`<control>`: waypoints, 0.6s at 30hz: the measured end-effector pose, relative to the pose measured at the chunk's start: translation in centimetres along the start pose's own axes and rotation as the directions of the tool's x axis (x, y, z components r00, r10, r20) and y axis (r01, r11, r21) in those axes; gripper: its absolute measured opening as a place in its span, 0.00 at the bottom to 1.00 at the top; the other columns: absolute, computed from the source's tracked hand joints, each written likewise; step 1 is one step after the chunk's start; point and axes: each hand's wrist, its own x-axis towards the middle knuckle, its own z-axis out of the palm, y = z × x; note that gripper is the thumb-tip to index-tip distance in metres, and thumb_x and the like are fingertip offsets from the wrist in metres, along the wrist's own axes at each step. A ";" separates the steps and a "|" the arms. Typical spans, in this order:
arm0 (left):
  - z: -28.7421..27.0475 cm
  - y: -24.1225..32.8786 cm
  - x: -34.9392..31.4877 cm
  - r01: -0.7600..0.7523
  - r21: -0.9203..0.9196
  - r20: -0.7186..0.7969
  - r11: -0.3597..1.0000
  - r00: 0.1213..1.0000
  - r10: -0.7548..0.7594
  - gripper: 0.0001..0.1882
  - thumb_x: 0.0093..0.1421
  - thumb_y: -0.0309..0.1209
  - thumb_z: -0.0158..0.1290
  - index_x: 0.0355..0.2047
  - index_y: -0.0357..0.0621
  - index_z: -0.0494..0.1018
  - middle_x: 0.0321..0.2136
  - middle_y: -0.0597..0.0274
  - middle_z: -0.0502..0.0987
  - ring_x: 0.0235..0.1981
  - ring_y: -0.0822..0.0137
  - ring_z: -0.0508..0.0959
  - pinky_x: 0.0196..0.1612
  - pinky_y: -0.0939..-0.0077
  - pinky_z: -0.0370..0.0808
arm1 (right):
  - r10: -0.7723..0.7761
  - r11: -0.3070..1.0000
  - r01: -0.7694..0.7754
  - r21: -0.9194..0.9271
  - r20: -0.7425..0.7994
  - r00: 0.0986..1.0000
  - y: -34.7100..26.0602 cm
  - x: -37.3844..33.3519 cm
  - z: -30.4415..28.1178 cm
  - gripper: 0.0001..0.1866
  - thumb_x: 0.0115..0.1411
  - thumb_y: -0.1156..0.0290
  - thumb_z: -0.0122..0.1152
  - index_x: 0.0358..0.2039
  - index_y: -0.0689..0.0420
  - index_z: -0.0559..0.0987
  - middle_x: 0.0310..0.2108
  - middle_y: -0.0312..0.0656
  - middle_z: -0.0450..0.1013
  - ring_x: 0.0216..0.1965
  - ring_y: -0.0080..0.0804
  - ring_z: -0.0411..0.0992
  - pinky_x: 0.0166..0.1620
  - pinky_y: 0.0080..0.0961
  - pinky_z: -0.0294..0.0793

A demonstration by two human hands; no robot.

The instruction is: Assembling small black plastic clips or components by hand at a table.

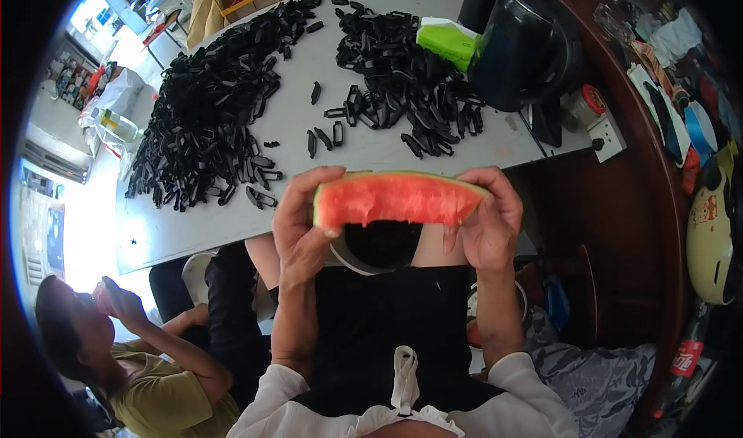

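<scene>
Both of my hands hold up a slice of watermelon over my lap, just off the table's near edge. Its red flesh is bitten away along the lower side, and a thin green rind runs along the top. My left hand grips the left end, fingers behind and thumb below. At the other end, my right hand pinches the slice between thumb and fingers. Beyond the slice, small black plastic parts lie on the grey table: a large heap at left and a smaller heap at centre right.
A black kettle stands at the table's right, beside a green tissue pack and a red-lidded jar. A white power socket lies near the right edge. Another person sits at my left, hand raised to the mouth.
</scene>
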 end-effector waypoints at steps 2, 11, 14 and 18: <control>0.1 1.8 -1.1 -0.039 0.048 -0.060 0.998 0.997 0.042 0.36 0.49 0.44 0.64 0.49 0.30 0.64 0.43 0.43 0.74 0.44 0.58 0.76 0.50 0.69 0.72 | 0.009 0.998 -0.010 -0.063 -0.007 1.000 -0.9 -0.8 1.4 0.19 0.65 0.62 0.47 0.42 0.70 0.68 0.30 0.50 0.72 0.22 0.31 0.73 0.22 0.23 0.75; -0.9 10.5 -6.5 -0.381 0.271 0.203 0.884 0.920 0.334 0.39 0.57 0.46 0.55 0.62 0.40 0.53 0.36 0.44 0.78 0.32 0.47 0.81 0.31 0.52 0.79 | -0.370 0.922 0.387 -0.032 0.231 0.900 -6.3 -3.5 7.9 0.13 0.59 0.70 0.58 0.31 0.71 0.73 0.27 0.56 0.72 0.23 0.38 0.74 0.24 0.29 0.78; 0.7 13.5 -3.9 -0.244 0.223 0.321 0.944 0.933 0.166 0.28 0.60 0.40 0.52 0.57 0.45 0.57 0.40 0.40 0.75 0.32 0.52 0.79 0.38 0.54 0.77 | -0.534 0.804 0.594 -0.036 0.398 0.746 -6.1 -2.2 7.2 0.18 0.62 0.68 0.53 0.31 0.76 0.70 0.24 0.55 0.71 0.22 0.39 0.73 0.24 0.27 0.78; 0.6 14.8 -3.4 -0.011 0.041 0.421 0.999 0.907 -0.007 0.18 0.60 0.28 0.52 0.50 0.47 0.64 0.40 0.37 0.74 0.35 0.58 0.78 0.58 0.38 0.57 | -0.414 0.881 0.458 -0.115 0.279 0.867 -7.9 -2.9 8.1 0.11 0.59 0.73 0.57 0.30 0.72 0.72 0.22 0.55 0.73 0.17 0.36 0.72 0.18 0.21 0.72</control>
